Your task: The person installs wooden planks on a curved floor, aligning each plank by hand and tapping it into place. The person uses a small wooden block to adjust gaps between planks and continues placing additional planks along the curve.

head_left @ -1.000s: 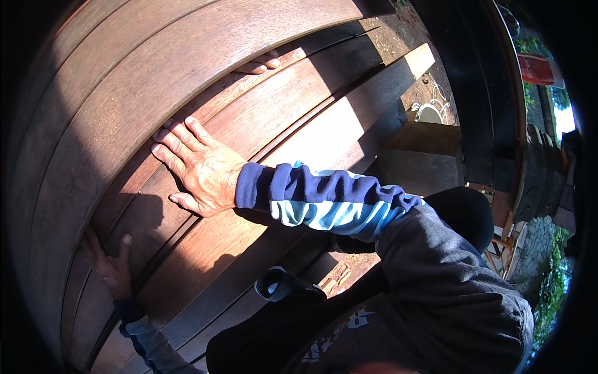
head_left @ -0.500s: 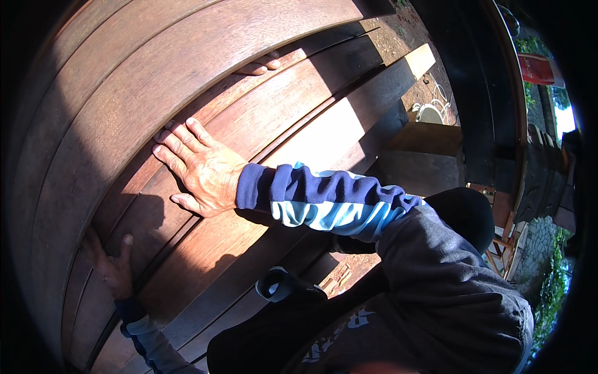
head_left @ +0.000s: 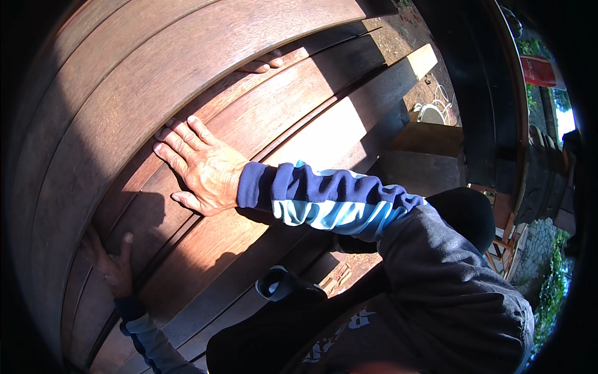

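Observation:
My right hand lies flat on the reddish-brown wooden planks, fingers spread. Its fingertips reach the curved edge of a higher wooden board. In the shade at the lower left, my left hand rests on the planks with its thumb apart. Its fingers stretch toward that same edge, and their tips are partly hidden there. Neither hand appears to grip anything. A co-worker's fingers show from under the higher board, farther along its edge.
A pale-ended plank juts out at the upper right, near a round whitish object with cord. A wooden block sits below it. A dark curved beam rises at the right. My shoe is by the lower planks.
Almost nothing differs. Both of my hands hold their places, and the co-worker's fingers have shifted very slightly along the edge.

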A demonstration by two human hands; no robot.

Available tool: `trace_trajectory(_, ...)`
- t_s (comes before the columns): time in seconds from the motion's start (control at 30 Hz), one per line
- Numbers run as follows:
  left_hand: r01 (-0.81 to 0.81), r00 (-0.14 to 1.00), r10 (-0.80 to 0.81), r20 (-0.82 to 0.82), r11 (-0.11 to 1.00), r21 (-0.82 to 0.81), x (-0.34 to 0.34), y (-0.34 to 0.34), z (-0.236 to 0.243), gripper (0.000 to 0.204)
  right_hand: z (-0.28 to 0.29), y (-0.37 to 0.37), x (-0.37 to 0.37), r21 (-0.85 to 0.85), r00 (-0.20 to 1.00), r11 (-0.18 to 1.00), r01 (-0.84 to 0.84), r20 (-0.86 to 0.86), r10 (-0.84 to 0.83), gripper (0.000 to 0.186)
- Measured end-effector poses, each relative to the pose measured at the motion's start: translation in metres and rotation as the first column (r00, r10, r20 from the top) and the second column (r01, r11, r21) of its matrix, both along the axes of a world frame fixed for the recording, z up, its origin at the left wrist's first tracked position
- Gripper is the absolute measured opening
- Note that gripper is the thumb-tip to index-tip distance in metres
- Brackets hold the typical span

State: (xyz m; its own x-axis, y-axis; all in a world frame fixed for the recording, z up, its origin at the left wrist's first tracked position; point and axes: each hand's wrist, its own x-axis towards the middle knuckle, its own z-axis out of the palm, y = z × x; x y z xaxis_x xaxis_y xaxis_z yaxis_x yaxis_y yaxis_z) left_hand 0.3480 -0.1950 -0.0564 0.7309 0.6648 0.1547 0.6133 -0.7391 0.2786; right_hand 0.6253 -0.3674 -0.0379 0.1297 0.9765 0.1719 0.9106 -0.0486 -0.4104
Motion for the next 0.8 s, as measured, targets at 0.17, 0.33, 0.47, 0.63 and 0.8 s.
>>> trace_trajectory(0.17, 0.001, 1.0, -0.002, -0.016, 0.998, -0.065, -0.003, 0.003, -0.004, 0.086, 0.006, -0.001, 0.004, 0.043, 0.998, 0.999, -0.008, -0.06, 0.01, 0.062)
trace_trajectory(0.33, -0.017, 0.998, 0.015, -0.059, 0.999, -0.031, -0.002, 0.001, -0.003, 0.087, 0.024, -0.05, 0.07, 0.345, 0.952, 0.887, 0.307, -0.109, -0.287, 0.014)
trace_trajectory(0.47, 0.039, 0.999, -0.038, -0.036, 0.999, 0.009, -0.001, 0.001, 0.002, 0.088, 0.037, -0.113, 0.237, 0.318, 0.101, 0.005, 0.948, -0.286, -0.953, 0.019)
trace_trajectory(0.63, 0.019, 0.996, -0.012, -0.09, 0.996, 0.086, -0.003, 0.003, -0.001, 0.084, 0.018, -0.164, 0.384, -0.106, 0.205, 0.288, 0.952, -0.478, -0.854, 0.027)
trace_trajectory(0.8, -0.016, 0.979, 0.047, -0.196, 0.988, 0.154, -0.014, 0.009, -0.012, 0.092, 0.009, -0.173, 0.43, -0.12, 0.749, 0.743, 0.658, 0.006, -0.662, 0.029)
